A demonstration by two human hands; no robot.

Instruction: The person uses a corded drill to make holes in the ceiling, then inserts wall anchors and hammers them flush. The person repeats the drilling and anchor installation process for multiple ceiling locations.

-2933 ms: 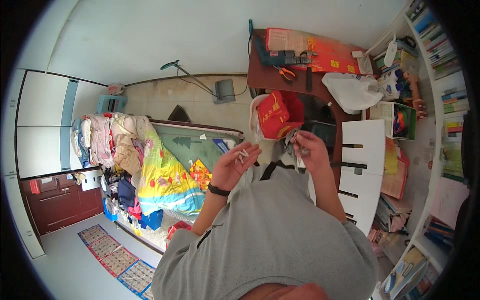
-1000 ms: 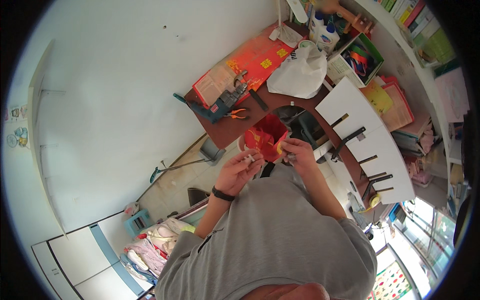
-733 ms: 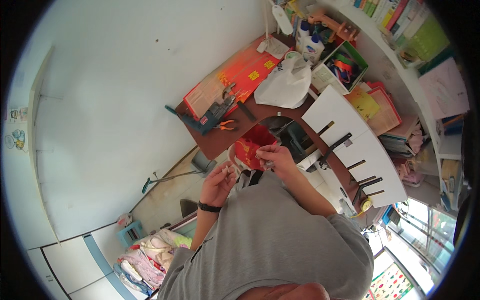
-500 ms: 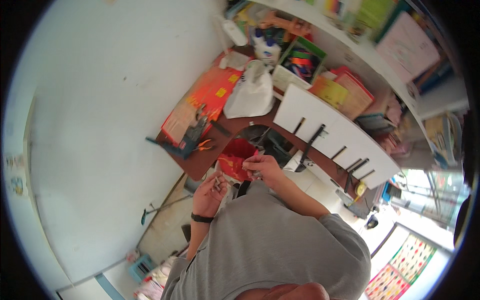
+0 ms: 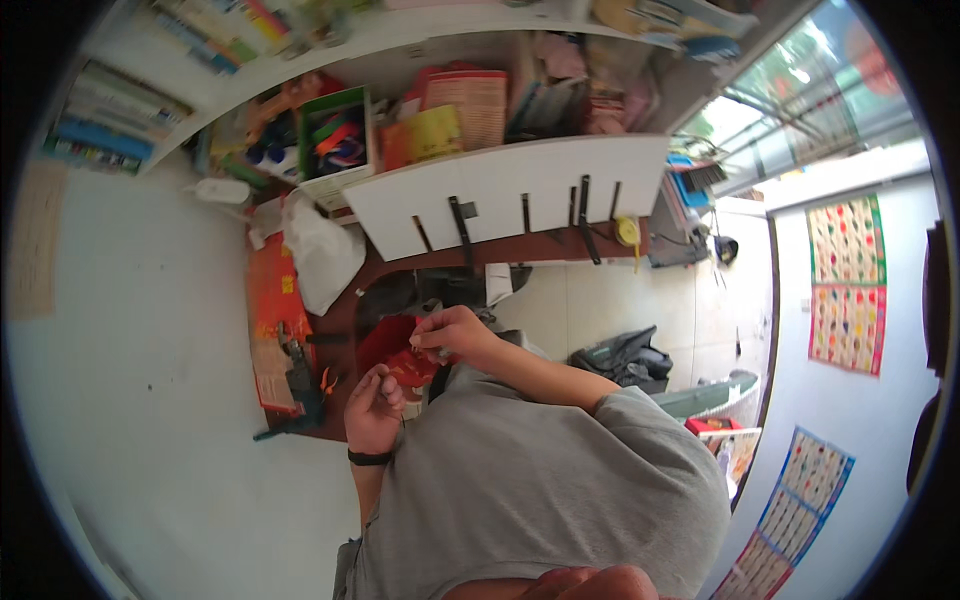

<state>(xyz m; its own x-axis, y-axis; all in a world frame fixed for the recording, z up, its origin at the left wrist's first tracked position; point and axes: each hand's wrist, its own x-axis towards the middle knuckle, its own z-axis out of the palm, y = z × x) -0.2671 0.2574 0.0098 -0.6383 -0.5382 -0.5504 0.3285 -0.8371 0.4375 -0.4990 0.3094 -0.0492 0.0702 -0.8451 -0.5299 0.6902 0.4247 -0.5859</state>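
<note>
My left hand (image 5: 374,412), a dark band at its wrist, is raised in front of my body with its fingers curled in. Whatever may lie in them is too small to make out. To its right and slightly farther off, my right hand (image 5: 452,336) pinches thumb and fingers together; anything between them cannot be named. The hands are apart. Beneath and beyond them shows a red bag (image 5: 400,362). Farther ahead, a white board (image 5: 500,200) bearing several black metal strips (image 5: 460,228) leans along the brown desk (image 5: 385,268).
At the left lie a dark power tool (image 5: 300,375), orange-handled pliers (image 5: 328,383) and a red printed sheet (image 5: 270,290). A white plastic bag (image 5: 322,255) stands behind them. A yellow tape measure (image 5: 627,232) sits at the board's right end. Shelves hold books and a green box (image 5: 335,135).
My view has turned to the right, so the desk and board now lie more level and the floor and wall posters at the right show. Both hands remain raised and closed.
</note>
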